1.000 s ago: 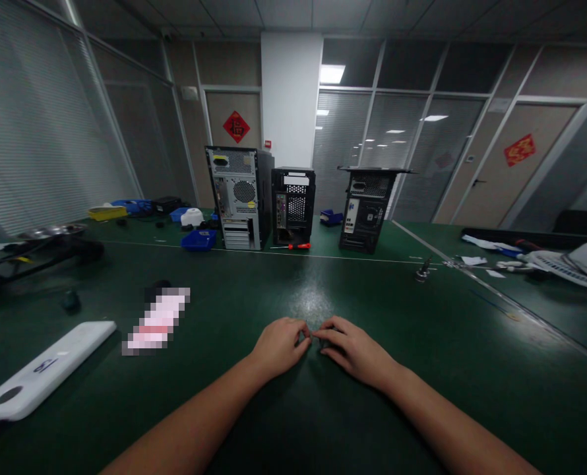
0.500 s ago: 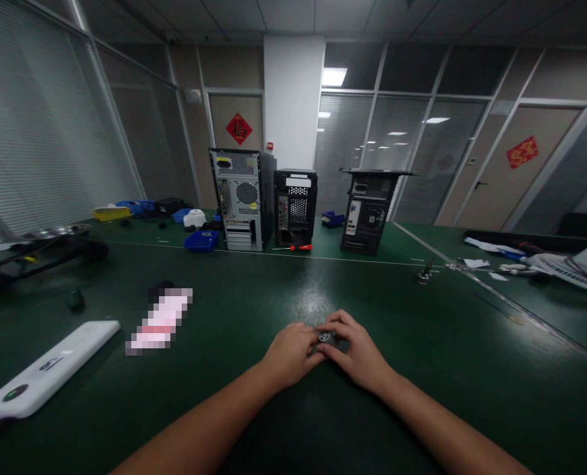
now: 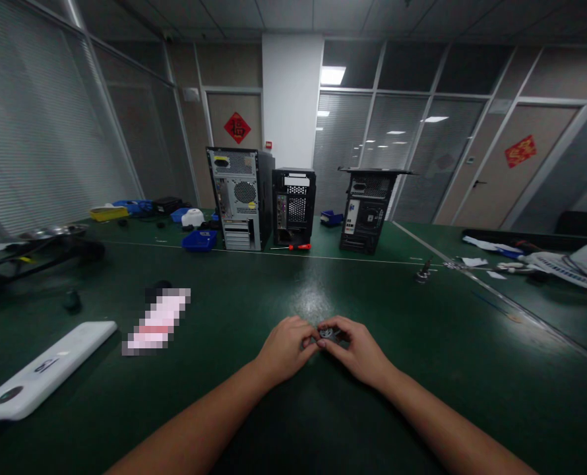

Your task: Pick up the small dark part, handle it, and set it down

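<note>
In the head view, a small round silver-grey metal part with openings in its face (image 3: pixel 326 333) sits between my hands, low over the green table (image 3: pixel 214 396). My right hand (image 3: pixel 355 346) grips it between thumb and fingers. My left hand (image 3: pixel 288 343) meets it from the left, fingers bent and thumb tip close to the right thumb. Whether the left fingertips pinch the part or something smaller, I cannot make out. Fingers cover much of the part's edge.
Three computer cases (image 3: pixel 244 198) stand at the back, with a red-handled screwdriver (image 3: pixel 299 247) in front. Blue trays (image 3: pixel 199 240) lie around them. To the left are a white slab-like device (image 3: pixel 51 369) and a pixelated pink item (image 3: pixel 159 323). A small metal part (image 3: pixel 423 272) stands to the right.
My left hand has shifted slightly left, its fingers drawn back a little from the round part. The right hand still holds it, and more of its face shows.
</note>
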The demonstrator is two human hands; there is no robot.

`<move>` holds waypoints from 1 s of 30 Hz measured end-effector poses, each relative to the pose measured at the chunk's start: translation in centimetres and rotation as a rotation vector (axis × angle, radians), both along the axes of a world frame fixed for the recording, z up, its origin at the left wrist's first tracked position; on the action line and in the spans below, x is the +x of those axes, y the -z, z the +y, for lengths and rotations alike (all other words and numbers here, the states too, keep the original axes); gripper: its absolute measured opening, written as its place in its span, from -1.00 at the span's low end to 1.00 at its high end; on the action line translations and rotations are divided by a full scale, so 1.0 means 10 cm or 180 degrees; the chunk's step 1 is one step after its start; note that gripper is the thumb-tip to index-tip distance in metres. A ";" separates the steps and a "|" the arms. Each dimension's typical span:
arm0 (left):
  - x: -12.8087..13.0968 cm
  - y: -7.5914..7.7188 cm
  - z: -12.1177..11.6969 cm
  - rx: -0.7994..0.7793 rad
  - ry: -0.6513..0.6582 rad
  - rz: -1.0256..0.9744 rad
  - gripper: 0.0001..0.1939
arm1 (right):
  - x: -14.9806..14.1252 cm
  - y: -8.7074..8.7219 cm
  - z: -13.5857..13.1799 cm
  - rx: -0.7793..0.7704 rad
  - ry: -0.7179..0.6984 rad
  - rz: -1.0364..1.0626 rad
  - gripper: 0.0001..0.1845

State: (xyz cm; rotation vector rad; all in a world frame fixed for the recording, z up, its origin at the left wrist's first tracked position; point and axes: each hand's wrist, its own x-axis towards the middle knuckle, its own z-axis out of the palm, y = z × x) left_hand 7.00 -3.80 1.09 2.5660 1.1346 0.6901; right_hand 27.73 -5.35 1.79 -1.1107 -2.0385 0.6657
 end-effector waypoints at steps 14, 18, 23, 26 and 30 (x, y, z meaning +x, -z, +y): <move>-0.01 0.01 0.00 0.0095 0.0054 0.0094 -0.84 | 0.01 -0.05 -0.02 0.0070 -0.0170 -0.0015 -0.81; -0.01 0.02 0.02 0.0139 0.0039 0.0220 -0.82 | 0.01 -0.08 -0.04 0.0140 -0.0309 -0.0089 -0.84; -0.02 0.03 0.04 0.0227 -0.0043 0.0294 -0.77 | 0.00 -0.10 -0.07 0.0138 -0.0352 -0.0144 -0.83; -0.03 0.05 0.05 0.0197 0.0008 0.0243 -0.80 | 0.00 -0.11 -0.07 0.0094 -0.0365 -0.0180 -0.82; -0.02 0.08 0.05 0.0137 0.0161 0.0132 -0.87 | 0.01 -0.06 -0.03 0.0018 -0.0113 -0.0156 -0.83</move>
